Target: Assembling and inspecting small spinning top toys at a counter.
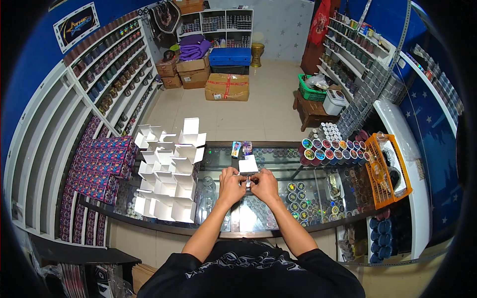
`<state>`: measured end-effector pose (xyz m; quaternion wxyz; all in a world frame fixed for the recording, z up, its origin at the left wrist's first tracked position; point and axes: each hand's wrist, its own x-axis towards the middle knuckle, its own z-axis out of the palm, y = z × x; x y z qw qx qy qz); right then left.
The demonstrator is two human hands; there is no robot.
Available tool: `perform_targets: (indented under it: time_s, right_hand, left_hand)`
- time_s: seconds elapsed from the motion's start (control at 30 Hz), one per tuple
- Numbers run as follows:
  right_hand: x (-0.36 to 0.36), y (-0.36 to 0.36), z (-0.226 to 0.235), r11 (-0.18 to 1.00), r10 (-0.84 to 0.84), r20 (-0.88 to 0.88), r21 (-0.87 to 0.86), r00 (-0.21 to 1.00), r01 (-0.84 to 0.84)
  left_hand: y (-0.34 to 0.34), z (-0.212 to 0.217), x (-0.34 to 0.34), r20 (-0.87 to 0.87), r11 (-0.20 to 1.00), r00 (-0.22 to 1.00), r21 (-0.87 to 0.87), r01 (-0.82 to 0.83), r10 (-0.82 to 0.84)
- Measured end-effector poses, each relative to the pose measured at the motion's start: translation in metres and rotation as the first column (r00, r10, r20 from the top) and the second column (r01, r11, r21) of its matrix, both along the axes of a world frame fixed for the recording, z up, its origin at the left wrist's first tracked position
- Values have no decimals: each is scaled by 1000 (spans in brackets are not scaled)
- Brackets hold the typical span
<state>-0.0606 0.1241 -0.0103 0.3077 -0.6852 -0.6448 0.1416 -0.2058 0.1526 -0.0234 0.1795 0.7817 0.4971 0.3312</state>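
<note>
At the middle of the glass-topped counter (258, 211), my left hand (231, 187) and my right hand (265, 186) come together, fingers bent inward and thumbs nearly meeting. Between the fingertips shows a small whitish piece (248, 183), too small to name; both hands look closed on it. A white box (248, 165) sits just past my fingers, and I cannot tell whether they touch it. Beyond that lie a small blue-and-orange packet (236, 149) and a small dark patterned box (247, 147).
Left of my hands stand several open white boxes (164, 186), with stacked purple patterned boxes (102, 164) further left. To the right are rows of round-lidded jars (329, 153) and an orange basket (376, 186). A cardboard box (227, 87) rests on the floor beyond.
</note>
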Motion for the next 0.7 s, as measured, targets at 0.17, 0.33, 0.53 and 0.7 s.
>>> perform_targets:
  time_s: [0.17, 0.33, 0.53, 0.7]
  right_hand:
    - [9, 6, -5, 998, -49, -64, 40, 997, 51]
    - [10, 7, -5, 998, -56, -72, 31, 996, 59]
    - [4, 3, 5, 999, -43, 21, -6, 999, 43]
    - [4, 3, 3, 998, -30, 107, -48, 994, 35]
  left_hand:
    - [-2, 6, 0, -22, 999, 1000, -52, 6, -7]
    - [-2, 7, -1, -20, 998, 1000, -55, 13, -14]
    - [-1, 5, -2, -17, 999, 1000, -47, 16, -17]
    - [-3, 9, -1, -32, 999, 999, -51, 5, -7]
